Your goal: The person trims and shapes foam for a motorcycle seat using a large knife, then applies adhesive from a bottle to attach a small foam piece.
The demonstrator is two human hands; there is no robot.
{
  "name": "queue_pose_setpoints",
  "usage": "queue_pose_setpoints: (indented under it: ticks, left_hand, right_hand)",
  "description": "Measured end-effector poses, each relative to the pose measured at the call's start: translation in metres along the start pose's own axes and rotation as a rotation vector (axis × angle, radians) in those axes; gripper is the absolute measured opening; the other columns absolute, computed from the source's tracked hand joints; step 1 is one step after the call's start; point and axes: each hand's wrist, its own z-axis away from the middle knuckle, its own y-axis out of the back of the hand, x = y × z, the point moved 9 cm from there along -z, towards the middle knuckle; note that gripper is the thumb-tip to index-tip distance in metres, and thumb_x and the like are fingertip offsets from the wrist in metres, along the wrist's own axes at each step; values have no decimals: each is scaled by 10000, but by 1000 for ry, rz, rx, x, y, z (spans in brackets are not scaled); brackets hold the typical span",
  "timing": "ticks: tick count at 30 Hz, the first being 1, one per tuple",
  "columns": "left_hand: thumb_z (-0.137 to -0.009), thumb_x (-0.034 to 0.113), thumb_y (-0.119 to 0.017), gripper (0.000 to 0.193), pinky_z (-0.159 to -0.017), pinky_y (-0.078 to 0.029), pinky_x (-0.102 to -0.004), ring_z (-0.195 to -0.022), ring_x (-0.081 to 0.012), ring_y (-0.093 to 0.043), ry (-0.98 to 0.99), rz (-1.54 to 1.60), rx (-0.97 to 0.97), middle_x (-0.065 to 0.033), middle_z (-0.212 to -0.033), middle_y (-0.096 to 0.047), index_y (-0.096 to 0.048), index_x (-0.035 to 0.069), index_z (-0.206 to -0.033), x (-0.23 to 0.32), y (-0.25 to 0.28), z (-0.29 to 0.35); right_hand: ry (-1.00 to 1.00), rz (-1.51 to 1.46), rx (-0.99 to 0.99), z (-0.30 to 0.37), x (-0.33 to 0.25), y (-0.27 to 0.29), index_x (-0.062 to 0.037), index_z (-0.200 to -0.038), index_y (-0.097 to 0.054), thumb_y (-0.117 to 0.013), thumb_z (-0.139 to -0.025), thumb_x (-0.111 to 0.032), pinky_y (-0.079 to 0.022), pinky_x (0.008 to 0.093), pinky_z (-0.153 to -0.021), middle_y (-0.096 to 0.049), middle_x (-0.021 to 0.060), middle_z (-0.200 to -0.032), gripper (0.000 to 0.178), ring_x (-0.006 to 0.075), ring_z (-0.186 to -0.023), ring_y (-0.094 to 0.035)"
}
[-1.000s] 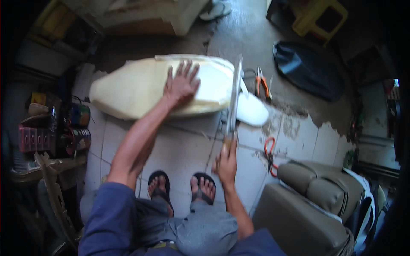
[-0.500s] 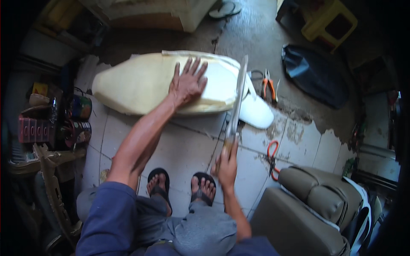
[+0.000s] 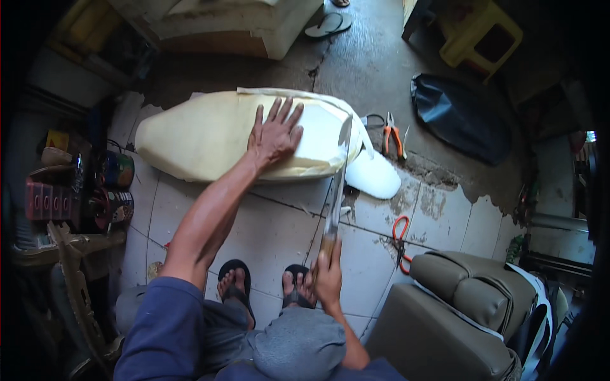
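Note:
A long cream foam seat pad [image 3: 197,133], like a motorcycle seat, lies crosswise on the floor before me. Its right part carries a white foam layer [image 3: 323,127], and a loose trim strip [image 3: 305,95] runs along the far edge. My left hand [image 3: 274,136] rests flat on the pad with fingers spread. In my right hand [image 3: 327,276] is the wooden handle of a long knife [image 3: 337,190], fingers wrapped round it. The blade points away from me along the pad's right end; whether its edge is in the foam I cannot tell. A white foam piece [image 3: 376,174] lies just beyond.
Orange-handled pliers [image 3: 393,136] and red-handled scissors [image 3: 400,244] lie right of the pad. A black seat cover [image 3: 457,117] is farther right, below a yellow stool [image 3: 483,38]. Brown cushioned upholstery [image 3: 470,292] stands near right; cans [image 3: 117,168] and a pink drawer box [image 3: 51,200] at left.
My right hand has drawn the knife toward me and slightly left, its blade now lower along the pad's right end. My left hand stays flat on the foam. The whole view has shifted a little.

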Motion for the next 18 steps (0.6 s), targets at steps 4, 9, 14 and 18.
queue_pose_setpoints:
  ticks: [4, 9, 14, 18]
  left_hand:
    - [-1055, 493, -338, 660, -1270, -83, -598, -1597, -319, -163, 8, -9, 31, -92, -1731, -196, -268, 224, -1653, -6, -2, 6]
    - [-1043, 501, -316, 679, -1272, -37, -601, -1603, -320, -135, 11, 26, -1, -94, -1732, -193, -254, 217, -1657, -8, 0, -1]
    - [-1060, 467, -317, 650, -1273, -54, -599, -1600, -314, -147, 3, -4, 11, -83, -1735, -180, -244, 224, -1658, -5, 2, 0]
    - [-1056, 478, -299, 654, -1274, -45, -595, -1604, -307, -135, 20, -10, -38, -76, -1738, -172, -239, 234, -1660, 1, 1, 10]
  right_hand:
    - [-140, -228, -86, -41, -32, -15, -254, -1682, -56, -431, -1119, -212, -444, 268, -438, -483, 6, -734, 678, 82, -528, -479]
    - [-59, -134, -77, -5, 0, -15, -260, -1683, -45, -415, -1117, -182, -460, 280, -446, -495, 5, -755, 680, 83, -521, -466]
    - [-182, -303, -134, -72, -52, -32, -231, -1684, -41, -423, -1108, -171, -499, 258, -480, -532, 8, -772, 693, 90, -511, -482]
    - [-93, 128, -76, 8, -42, -22, -240, -1680, -29, -463, -1113, -241, -488, 265, -457, -520, 19, -762, 715, 96, -511, -514]
